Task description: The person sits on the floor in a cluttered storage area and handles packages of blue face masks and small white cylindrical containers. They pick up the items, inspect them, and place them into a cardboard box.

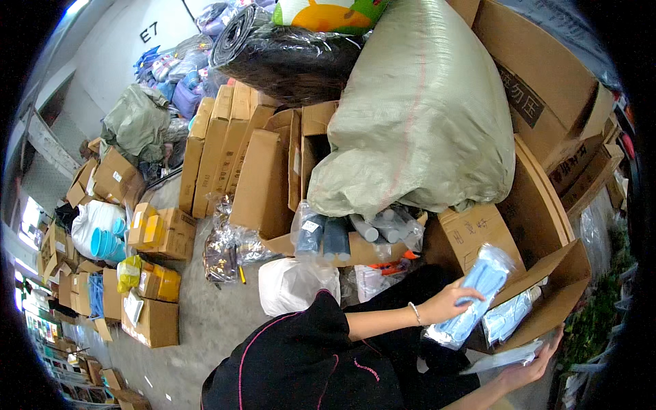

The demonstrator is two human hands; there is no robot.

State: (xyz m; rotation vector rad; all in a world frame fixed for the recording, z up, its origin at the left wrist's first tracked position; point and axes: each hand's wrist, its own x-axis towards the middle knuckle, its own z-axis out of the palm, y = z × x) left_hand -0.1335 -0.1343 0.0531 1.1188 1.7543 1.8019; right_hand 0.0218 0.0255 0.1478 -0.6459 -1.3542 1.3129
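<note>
My left hand (451, 303), with a beaded bracelet at the wrist, grips a clear plastic packet of folded light-blue items (474, 297). The packet is tilted above my dark-clad legs, beside an open cardboard box (556, 287). More light-blue packets (510, 315) lie inside that box. Low on the right, my right hand (533, 366) holds a thin clear plastic packet (505, 356) near the box's lower side. Its fingertips are partly hidden at the box edge, and what the thin packet contains is unclear.
A large woven sack (420, 113) bulges over cartons ahead. Below it, wrapped dark rolls (335, 238) stick out beside a white bag (294, 287). Flattened cartons (218, 148) lean behind. Taped boxes (151, 320) stand on the concrete floor (205, 318) at left.
</note>
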